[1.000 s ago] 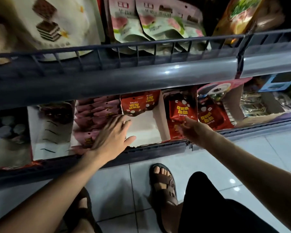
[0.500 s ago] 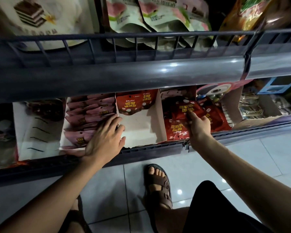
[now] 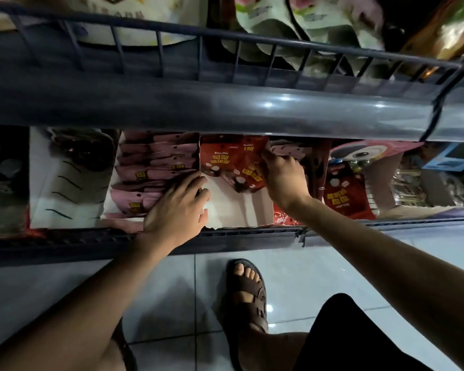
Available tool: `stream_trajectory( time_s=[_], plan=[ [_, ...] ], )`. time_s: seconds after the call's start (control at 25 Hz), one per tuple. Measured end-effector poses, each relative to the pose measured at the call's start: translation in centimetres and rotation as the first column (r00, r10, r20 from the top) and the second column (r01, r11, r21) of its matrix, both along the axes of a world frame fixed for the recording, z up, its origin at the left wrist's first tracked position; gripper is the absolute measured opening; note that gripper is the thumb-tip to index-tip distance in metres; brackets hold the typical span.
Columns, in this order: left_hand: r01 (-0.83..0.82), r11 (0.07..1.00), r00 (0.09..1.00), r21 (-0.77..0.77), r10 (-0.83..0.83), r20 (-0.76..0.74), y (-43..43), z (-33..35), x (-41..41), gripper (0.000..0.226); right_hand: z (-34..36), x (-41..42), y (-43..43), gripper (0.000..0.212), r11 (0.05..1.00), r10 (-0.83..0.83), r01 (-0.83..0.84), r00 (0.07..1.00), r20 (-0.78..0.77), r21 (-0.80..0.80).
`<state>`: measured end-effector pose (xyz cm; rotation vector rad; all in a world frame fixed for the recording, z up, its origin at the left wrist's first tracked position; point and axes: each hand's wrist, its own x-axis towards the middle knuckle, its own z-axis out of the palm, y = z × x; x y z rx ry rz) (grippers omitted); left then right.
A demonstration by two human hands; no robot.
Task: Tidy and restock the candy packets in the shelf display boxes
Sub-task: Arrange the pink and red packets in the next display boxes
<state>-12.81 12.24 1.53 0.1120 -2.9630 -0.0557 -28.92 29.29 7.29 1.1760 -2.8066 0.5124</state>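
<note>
A white display box (image 3: 236, 210) sits in the middle of the lower shelf with a few red candy packets (image 3: 225, 159) at its back. My right hand (image 3: 284, 178) is shut on a red candy packet (image 3: 248, 178) held inside this box. My left hand (image 3: 180, 207) rests flat on the wall between this box and the box of pink candy packets (image 3: 150, 172), fingers spread. More red packets (image 3: 343, 196) lie in the box to the right.
A grey upper shelf rail (image 3: 225, 108) overhangs the boxes, with snack bags (image 3: 279, 20) above it. A white box with dark packets (image 3: 65, 178) stands at the left. Toys and boxes (image 3: 364, 153) fill the right. My sandalled foot (image 3: 249, 293) is on the tiled floor.
My right hand took a red packet from the right-hand box and carried it left into the middle box. My left hand stayed on the box wall.
</note>
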Motion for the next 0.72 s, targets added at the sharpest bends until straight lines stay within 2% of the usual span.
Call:
stream_trajectory(
  time_s=[0.08,0.16,0.28,0.44,0.6,0.72],
  plan=[
    [0.012,1.0,1.0,0.006,-0.011,-0.025,-0.2,-0.1,0.0,0.027,-1.3,-1.6,-2.6,0.026,0.973,0.053,-0.029,0.994,-0.098,0.228],
    [0.024,1.0,0.999,-0.003,-0.024,-0.043,-0.4,-0.3,0.0,0.028,-2.9,-2.5,-3.7,0.025,0.946,0.107,-0.063,0.987,-0.121,0.319],
    [0.026,1.0,0.999,-0.002,-0.026,-0.045,-0.5,-0.6,0.0,0.03,-4.3,-3.4,-4.0,0.02,0.948,0.135,-0.1,0.986,-0.095,0.301],
    [0.018,1.0,0.999,0.025,-0.017,-0.041,-0.5,-0.5,-0.1,0.03,-4.6,-5.1,-4.7,0.019,0.964,0.109,-0.056,0.975,-0.194,0.26],
    [0.009,0.999,0.999,0.041,-0.007,-0.038,-0.3,-0.4,-0.1,0.029,-5.3,-5.4,-5.3,0.02,0.958,0.075,-0.023,0.982,-0.172,0.286],
    [0.006,0.999,0.999,0.05,-0.005,-0.031,-0.3,-0.3,-0.1,0.028,-5.8,-5.6,-5.3,0.018,0.975,0.015,0.018,0.989,-0.148,0.223]
  ],
)
